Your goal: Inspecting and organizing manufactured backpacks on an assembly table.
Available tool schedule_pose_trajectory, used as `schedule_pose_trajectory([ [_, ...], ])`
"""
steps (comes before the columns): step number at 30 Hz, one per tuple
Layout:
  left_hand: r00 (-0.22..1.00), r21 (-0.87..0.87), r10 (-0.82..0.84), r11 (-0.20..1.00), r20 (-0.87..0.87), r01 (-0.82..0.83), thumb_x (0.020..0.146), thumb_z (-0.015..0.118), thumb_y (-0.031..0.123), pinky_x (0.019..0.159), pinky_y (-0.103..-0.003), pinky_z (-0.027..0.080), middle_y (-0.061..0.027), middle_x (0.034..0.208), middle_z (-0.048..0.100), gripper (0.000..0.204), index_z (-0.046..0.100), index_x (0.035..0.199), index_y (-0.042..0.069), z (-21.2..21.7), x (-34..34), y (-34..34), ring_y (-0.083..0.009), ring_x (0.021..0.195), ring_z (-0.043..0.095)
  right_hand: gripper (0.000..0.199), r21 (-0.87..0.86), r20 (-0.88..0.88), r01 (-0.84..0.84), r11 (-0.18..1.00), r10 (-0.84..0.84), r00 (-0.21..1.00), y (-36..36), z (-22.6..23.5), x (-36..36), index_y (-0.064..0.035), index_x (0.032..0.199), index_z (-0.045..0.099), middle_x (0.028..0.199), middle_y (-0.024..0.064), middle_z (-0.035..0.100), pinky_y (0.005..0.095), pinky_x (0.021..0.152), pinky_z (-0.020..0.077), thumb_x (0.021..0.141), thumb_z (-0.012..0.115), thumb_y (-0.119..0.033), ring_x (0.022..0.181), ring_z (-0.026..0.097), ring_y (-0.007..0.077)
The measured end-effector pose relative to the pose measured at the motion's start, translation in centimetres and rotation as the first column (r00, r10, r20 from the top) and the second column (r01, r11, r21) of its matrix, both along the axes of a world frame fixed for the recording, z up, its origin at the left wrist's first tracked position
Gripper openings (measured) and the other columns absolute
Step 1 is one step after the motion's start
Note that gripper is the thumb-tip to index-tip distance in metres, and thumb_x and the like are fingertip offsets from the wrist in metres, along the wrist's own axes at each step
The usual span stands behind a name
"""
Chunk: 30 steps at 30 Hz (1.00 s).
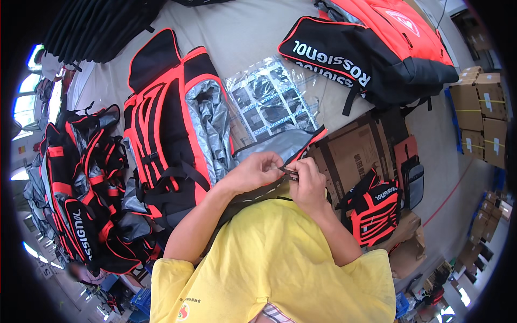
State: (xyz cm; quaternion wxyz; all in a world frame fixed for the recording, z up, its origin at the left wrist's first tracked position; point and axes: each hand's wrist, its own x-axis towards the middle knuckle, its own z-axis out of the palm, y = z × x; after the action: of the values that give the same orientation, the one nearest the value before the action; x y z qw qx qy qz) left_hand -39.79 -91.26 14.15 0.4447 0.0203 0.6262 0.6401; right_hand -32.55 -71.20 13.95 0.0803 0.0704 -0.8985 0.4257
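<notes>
My left hand (253, 171) and my right hand (309, 185) meet just in front of my yellow shirt. Both pinch a small black piece (291, 173) between thumb and fingers; its exact kind is too small to make out. Under and behind them lies a flap (280, 144) with grey lining and a bright orange edge. To the left, a large black and orange backpack (161, 121) lies on the table, its crumpled silver lining (207, 121) showing. My left forearm crosses its near end.
A clear printed plastic sheet (272, 99) with black pieces under it lies beyond my hands. More bags are piled at the left (81, 194) and far right (371, 48). Near my right elbow are a small backpack (374, 212) and a cardboard box (347, 156). Cartons (479, 113) stand further right.
</notes>
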Motion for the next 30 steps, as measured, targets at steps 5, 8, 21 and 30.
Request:
schedule_pose_trajectory([
  [5,1.0,-0.027,-0.019,0.999,-0.011,0.018,0.097,0.072,0.008,0.065,-0.023,0.041,0.0067,0.083,0.055,0.013,0.067,0.106,0.0,2.0,-0.6,0.4,-0.0025,0.076,0.049,0.021,-0.553,0.581,0.298,0.778,0.103,0.808,-0.2,0.9,0.7,-0.0029,0.109,0.063,0.072,0.0008,0.053,0.0331,0.058,0.0452,0.112,0.06,-0.023,0.069,0.059,0.0147],
  [8,1.0,-0.089,-0.011,0.996,-0.027,0.009,0.099,0.071,0.008,0.071,-0.022,0.044,0.0062,0.09,0.058,0.011,0.067,0.106,0.0,1.1,-0.4,0.0,-0.0022,0.082,0.052,0.02,-0.813,0.579,0.434,0.388,0.47,0.666,1.4,2.7,0.9,-0.0042,0.11,0.063,0.073,-0.0047,0.048,0.0268,0.055,0.0367,0.113,0.058,-0.023,0.063,0.045,0.0055],
  [21,0.991,0.014,0.028,0.999,0.134,-0.03,0.098,0.069,0.007,0.079,-0.022,0.047,0.0046,0.097,0.064,0.013,0.066,0.109,0.0,0.7,-0.9,-0.5,-0.003,0.09,0.059,0.03,0.037,0.16,0.084,0.996,-0.089,0.983,1.9,0.7,1.6,-0.0024,0.119,0.061,0.097,0.0153,0.07,0.0451,0.076,0.0563,0.103,0.071,-0.026,0.088,0.07,0.036],
  [30,0.991,0.069,0.079,0.994,0.111,-0.087,0.099,0.068,0.007,0.064,-0.022,0.038,0.0084,0.081,0.055,0.011,0.066,0.108,0.0,0.3,-0.6,-0.1,-0.001,0.072,0.049,0.031,0.079,0.091,0.028,0.996,-0.035,0.995,1.5,0.7,0.6,-0.0011,0.116,0.061,0.101,0.0185,0.072,0.046,0.075,0.0567,0.101,0.075,-0.024,0.09,0.071,0.0403],
])
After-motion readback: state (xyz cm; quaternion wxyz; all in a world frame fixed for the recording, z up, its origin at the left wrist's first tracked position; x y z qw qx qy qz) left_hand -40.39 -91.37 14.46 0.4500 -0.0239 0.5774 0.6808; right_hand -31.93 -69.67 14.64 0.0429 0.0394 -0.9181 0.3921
